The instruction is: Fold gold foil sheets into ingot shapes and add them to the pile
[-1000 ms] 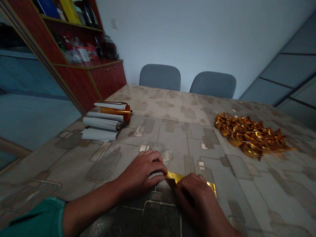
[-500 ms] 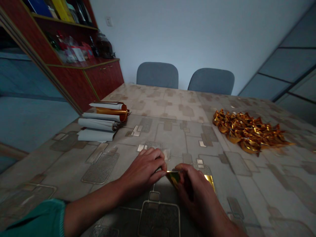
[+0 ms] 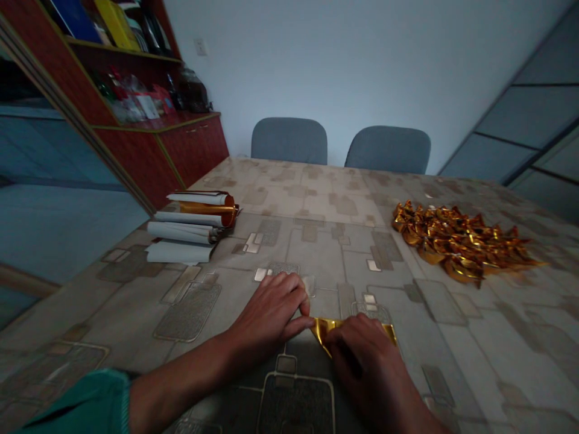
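A small sheet of gold foil paper (image 3: 322, 329), partly folded, lies on the table near its front. My left hand (image 3: 277, 306) pinches the paper's left corner between thumb and fingers. Over the paper's right part, my right hand (image 3: 368, 355) has its fingers curled and pressed down on it, hiding much of the sheet. A bit of gold shows beyond the right knuckles. Off to the right sits a pile of folded gold foil ingots (image 3: 456, 241). At the left are curled stacks of foil paper (image 3: 181, 232), pale on the back and gold inside.
The table (image 3: 289, 241) has a patterned, glossy cover. Two grey chairs (image 3: 289, 140) (image 3: 389, 149) stand at its far side by the wall. A reddish wooden cabinet (image 3: 190, 150) with loaded shelves stands at the back left.
My right hand has turned flatter and lies lower over the gold foil paper. More of the paper's gold face shows between my hands. The view has shifted slightly.
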